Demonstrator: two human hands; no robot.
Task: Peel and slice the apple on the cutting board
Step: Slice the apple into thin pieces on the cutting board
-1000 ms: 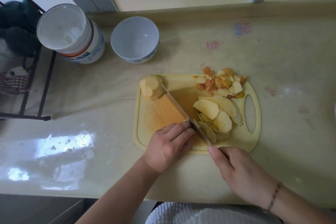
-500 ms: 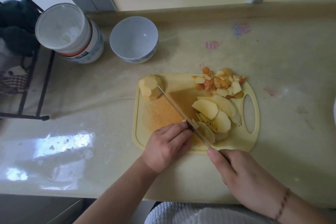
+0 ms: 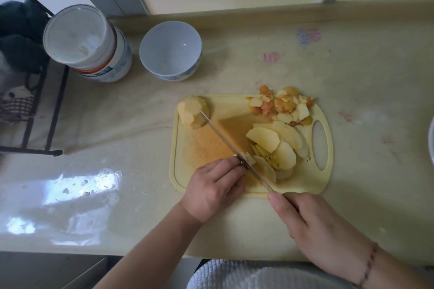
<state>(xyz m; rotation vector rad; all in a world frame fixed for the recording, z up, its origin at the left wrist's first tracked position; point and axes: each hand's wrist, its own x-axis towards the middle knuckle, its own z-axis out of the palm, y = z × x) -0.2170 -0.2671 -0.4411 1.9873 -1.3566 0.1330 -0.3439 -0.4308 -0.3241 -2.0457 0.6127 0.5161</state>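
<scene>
no readable text, jar (image 3: 94, 47) label print too blurred; countertop (image 3: 258, 58) marks illegible

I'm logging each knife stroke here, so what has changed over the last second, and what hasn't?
Little changed. The knife slid slightly along its own line, so its tip now overlaps the peeled apple chunk. The right hand still grips the handle, and the left hand still holds the small piece against the blade. The slices, peel pile, cutting board and bowl stayed put.
</scene>
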